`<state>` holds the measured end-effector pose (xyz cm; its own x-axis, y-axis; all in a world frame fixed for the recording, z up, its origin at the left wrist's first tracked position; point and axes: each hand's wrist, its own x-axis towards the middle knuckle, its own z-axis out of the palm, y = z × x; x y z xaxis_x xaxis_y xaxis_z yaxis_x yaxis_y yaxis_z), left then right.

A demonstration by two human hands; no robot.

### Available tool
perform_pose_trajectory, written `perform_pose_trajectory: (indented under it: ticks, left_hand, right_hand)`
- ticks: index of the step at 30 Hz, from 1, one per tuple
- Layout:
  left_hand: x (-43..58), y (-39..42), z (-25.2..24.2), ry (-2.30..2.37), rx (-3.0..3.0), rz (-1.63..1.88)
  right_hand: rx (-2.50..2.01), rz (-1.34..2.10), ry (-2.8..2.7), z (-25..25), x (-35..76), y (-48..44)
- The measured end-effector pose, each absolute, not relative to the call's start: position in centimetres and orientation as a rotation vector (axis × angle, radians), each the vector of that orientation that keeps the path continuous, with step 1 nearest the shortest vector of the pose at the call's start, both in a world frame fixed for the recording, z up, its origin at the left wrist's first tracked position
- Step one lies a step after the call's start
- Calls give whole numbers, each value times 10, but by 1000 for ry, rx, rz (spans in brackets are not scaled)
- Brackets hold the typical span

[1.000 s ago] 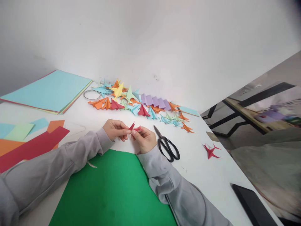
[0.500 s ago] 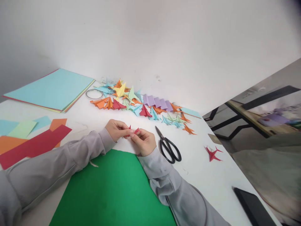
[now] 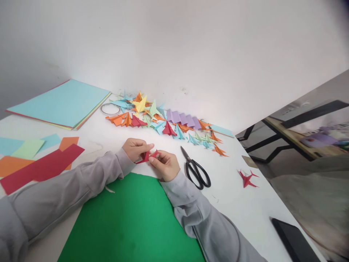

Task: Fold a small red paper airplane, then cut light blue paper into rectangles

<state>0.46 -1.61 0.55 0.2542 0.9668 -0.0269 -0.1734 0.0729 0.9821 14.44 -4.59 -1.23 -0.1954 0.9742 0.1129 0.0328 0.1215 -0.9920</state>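
Note:
Between both hands is a small piece of folded red paper (image 3: 145,157), partly hidden by the fingers. My left hand (image 3: 135,149) is closed on its left side, thumb and forefinger together. My right hand (image 3: 167,165) pinches the other end. Both are just above the far edge of a green sheet (image 3: 131,218) on the white table. To the right of my right hand lie black-handled scissors (image 3: 195,169), blades pointing away. Farther right rests a folded red paper figure (image 3: 247,179) with pointed tips.
Behind the hands, many coloured folded paper figures (image 3: 167,127) line the wall. A roll of tape (image 3: 110,108) lies beside a stack of large sheets (image 3: 60,102). Cut paper strips (image 3: 43,169) spread at left. A dark flat device (image 3: 296,240) sits near the right table edge.
The left fingers have shifted on the red paper, and more of it shows below the left thumb. The right hand keeps its pinch almost in place.

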Motion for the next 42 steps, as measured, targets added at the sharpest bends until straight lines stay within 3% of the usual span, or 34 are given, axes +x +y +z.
perform_pose_trajectory:
  ticks: [28,42]
  left_hand:
    - [5,-13,4,864,1033,963]
    - [6,-13,5,960,852,1097]
  right_hand:
    - [-1058,1188,-1179,-9,143,-40]
    - [-964,1257,-822,-19,149,-31]
